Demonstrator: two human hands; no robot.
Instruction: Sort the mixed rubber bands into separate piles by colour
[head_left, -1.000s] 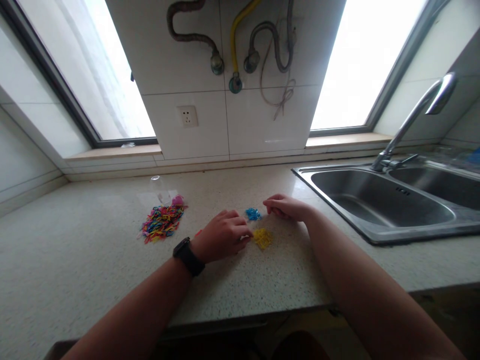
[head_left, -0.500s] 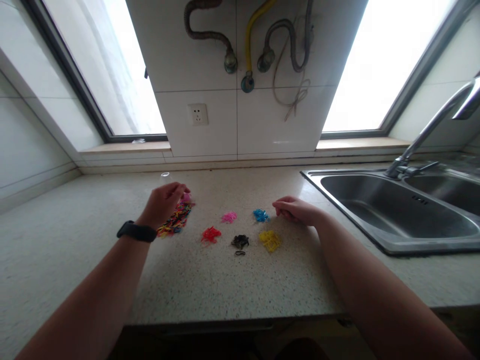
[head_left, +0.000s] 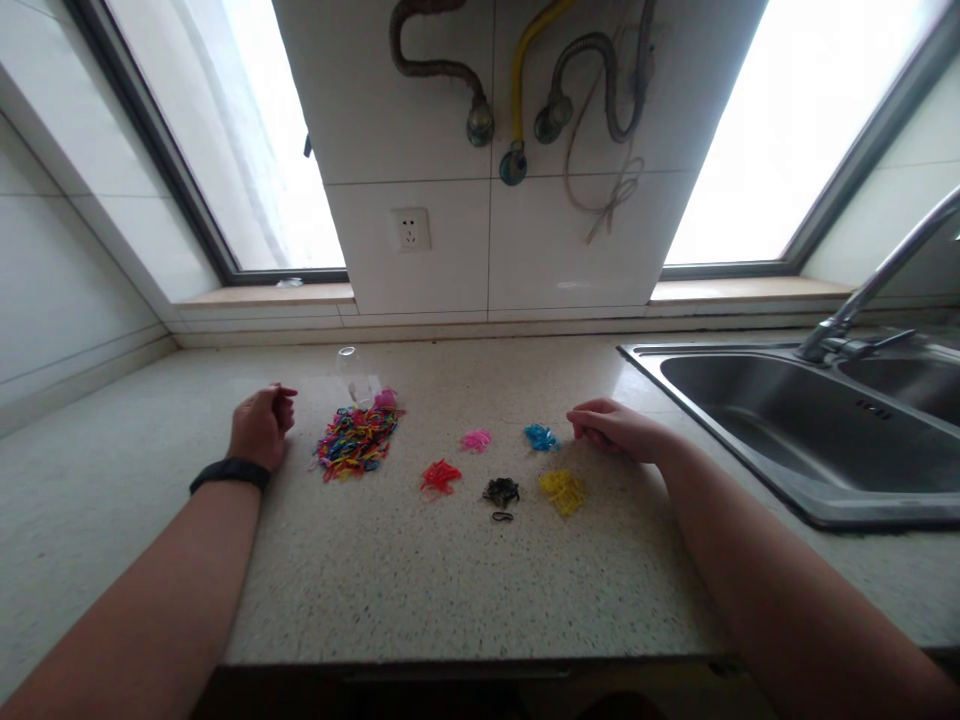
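My left hand [head_left: 262, 424], wearing a black wristband, rests loosely curled on the counter, left of a heap of mixed-colour rubber bands [head_left: 358, 440]. Behind that heap is a clear plastic container [head_left: 354, 375], with a pink piece [head_left: 385, 398] by it. My right hand [head_left: 609, 427] lies with its fingers folded just right of a small blue pile of rubber bands [head_left: 541, 437]. Separate piles hold pink bands [head_left: 475, 440], red bands [head_left: 440, 478], black bands [head_left: 501, 491] and yellow bands [head_left: 562, 492]. One dark band [head_left: 502, 517] lies alone before the black pile. Nothing shows in either hand.
A steel sink [head_left: 757, 420] with a tap [head_left: 874, 290] is set into the speckled counter [head_left: 420, 590] at the right. Behind stands a tiled wall with a socket [head_left: 411, 230], hoses and valves, between two windows. The counter's front edge runs close to me.
My left hand has moved left, off the mixed heap, which now shows fully. My right hand stays beside the blue pile. The view has shifted slightly, so things appear farther right.
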